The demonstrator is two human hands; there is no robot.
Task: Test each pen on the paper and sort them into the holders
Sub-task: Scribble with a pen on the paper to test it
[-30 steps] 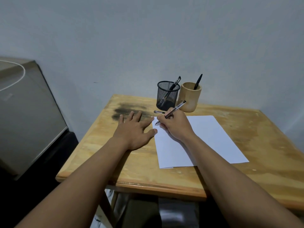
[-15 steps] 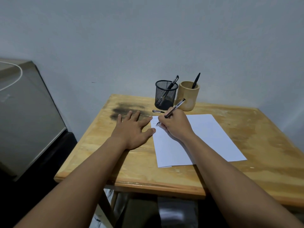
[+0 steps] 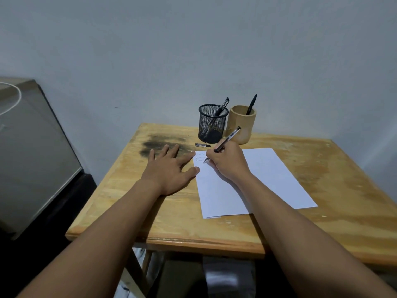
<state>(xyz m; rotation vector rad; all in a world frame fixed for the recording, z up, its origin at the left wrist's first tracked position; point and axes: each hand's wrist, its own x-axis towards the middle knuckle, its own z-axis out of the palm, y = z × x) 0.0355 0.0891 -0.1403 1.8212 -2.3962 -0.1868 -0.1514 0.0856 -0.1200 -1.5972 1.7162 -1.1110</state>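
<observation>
My right hand (image 3: 228, 162) grips a clear-barrelled pen (image 3: 229, 136), its tip touching the top left corner of the white paper (image 3: 268, 179), where faint written lines show. My left hand (image 3: 169, 168) lies flat on the table with fingers spread, its thumb and index finger at the paper's left edge. Behind the paper stand a black mesh holder (image 3: 211, 123) with one pen (image 3: 221, 108) in it and a bamboo holder (image 3: 241, 123) with one black pen (image 3: 251, 104). A pen cap (image 3: 202, 145) lies on the table in front of the mesh holder.
The wooden table (image 3: 322, 190) has a dark stain (image 3: 159, 143) at its back left. A grey wall rises just behind it. A grey appliance (image 3: 32, 151) stands to the left, lower than the table's edge.
The pen tip has shifted slightly down and left on the paper, adding a faint line. My left hand stays flat in place.
</observation>
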